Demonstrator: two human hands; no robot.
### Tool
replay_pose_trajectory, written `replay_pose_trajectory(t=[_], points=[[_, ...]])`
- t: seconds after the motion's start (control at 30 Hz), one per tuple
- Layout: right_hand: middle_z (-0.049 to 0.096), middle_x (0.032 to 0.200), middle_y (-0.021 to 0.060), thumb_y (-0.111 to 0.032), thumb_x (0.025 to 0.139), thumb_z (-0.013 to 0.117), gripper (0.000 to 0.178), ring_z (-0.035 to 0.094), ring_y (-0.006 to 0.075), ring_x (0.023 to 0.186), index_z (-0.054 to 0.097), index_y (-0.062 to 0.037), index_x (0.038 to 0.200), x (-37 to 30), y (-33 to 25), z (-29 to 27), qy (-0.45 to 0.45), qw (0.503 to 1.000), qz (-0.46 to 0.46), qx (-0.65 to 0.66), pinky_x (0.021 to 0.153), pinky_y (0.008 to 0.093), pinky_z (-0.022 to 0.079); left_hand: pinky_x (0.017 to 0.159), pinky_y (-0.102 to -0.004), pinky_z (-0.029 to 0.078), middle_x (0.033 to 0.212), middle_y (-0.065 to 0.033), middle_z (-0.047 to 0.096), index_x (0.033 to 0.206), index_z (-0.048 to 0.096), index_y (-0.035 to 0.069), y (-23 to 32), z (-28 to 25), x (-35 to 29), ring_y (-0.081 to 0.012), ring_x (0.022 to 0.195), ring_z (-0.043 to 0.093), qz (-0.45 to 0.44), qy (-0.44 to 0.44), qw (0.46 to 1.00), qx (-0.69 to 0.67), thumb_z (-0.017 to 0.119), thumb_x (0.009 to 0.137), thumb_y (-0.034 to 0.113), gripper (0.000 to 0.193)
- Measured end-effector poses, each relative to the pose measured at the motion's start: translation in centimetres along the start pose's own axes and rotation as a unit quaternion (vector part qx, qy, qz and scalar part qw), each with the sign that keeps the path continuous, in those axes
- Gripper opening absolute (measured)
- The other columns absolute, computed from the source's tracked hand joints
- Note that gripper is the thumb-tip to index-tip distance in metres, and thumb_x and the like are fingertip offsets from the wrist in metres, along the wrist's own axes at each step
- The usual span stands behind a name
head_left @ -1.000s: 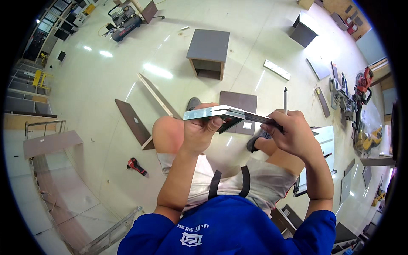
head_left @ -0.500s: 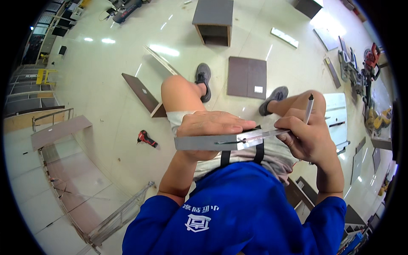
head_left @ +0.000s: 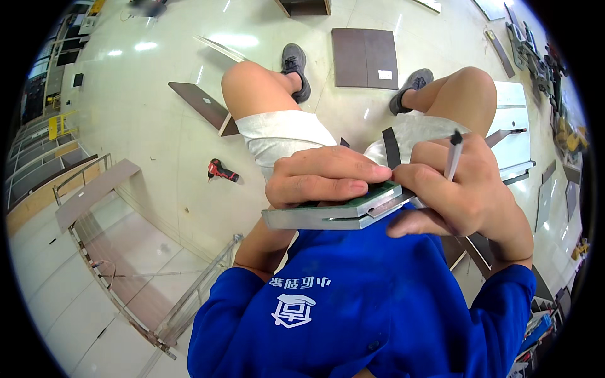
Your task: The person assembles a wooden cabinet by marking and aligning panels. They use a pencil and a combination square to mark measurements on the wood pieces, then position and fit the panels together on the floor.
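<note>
My left hand (head_left: pixel 324 176) is wrapped over a flat silver-grey metal block (head_left: pixel 315 217) held level above my lap. Its upper face looks dark green, its right end is cut at an angle, and a narrow dark slot runs along its edge. A thin metal strip (head_left: pixel 392 206) lies against that angled end and reaches toward my right thumb. My right hand (head_left: pixel 457 189) is closed beside it, with a slim white pen (head_left: pixel 452 157) standing up between the fingers, black end on top. Whether the right fingertips also pinch the strip is hard to make out.
On the floor lie a red-and-black power drill (head_left: pixel 222 171), a dark brown panel (head_left: pixel 365 58) between my feet and a tilted brown panel (head_left: pixel 200 101) near my left knee. A white folding table or case (head_left: pixel 512 120) stands right; a metal frame (head_left: pixel 195 283) lies left.
The block has tilted so its green upper face shows, and its end has turned. My right hand has come closer to my body. The view has shifted, with the floor items higher in the picture.
</note>
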State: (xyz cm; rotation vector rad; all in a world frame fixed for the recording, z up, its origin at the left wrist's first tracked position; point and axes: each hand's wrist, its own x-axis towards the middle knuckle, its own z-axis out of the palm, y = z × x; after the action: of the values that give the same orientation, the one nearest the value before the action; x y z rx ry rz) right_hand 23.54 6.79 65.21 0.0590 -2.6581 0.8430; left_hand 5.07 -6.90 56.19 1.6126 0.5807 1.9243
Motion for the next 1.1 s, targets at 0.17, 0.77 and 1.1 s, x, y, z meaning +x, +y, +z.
replay_pose_trajectory(t=[0.17,0.77,1.1], points=[[0.046,0.060,0.0023,-0.042,0.075,0.081,0.042,0.052,0.0174,0.046,0.059,-0.0054,0.077,-0.5,-0.4,1.0,0.049,0.998,0.003,-0.043,0.042,0.0307,0.037,0.084,-0.0435,0.059,0.112,-0.0385,0.064,0.110,0.061,-0.015,0.4,0.8,-0.7,-0.0411,0.098,0.071,-0.025,0.019,0.999,0.020,0.069,0.091,0.007,0.030],[0.054,0.066,0.0035,-0.035,0.077,0.077,0.034,0.059,0.0200,0.050,0.056,-0.0077,0.079,-0.4,-0.5,1.3,0.001,0.998,0.053,-0.030,0.040,0.0336,0.042,0.091,-0.0480,0.056,0.117,-0.0347,0.065,0.118,0.063,-0.010,1.4,1.0,-1.3,-0.0419,0.106,0.069,-0.118,0.025,0.993,0.008,0.068,0.090,0.005,0.032],[0.055,0.065,0.0029,-0.035,0.078,0.077,0.034,0.059,0.0204,0.050,0.056,-0.0084,0.079,-1.0,0.3,2.2,0.007,0.998,0.067,-0.022,0.041,0.0346,0.042,0.090,-0.0412,0.057,0.115,-0.0271,0.069,0.113,0.065,-0.005,2.3,1.3,-1.2,-0.0357,0.105,0.070,-0.209,0.024,0.973,0.097,0.070,0.091,0.008,0.026]])
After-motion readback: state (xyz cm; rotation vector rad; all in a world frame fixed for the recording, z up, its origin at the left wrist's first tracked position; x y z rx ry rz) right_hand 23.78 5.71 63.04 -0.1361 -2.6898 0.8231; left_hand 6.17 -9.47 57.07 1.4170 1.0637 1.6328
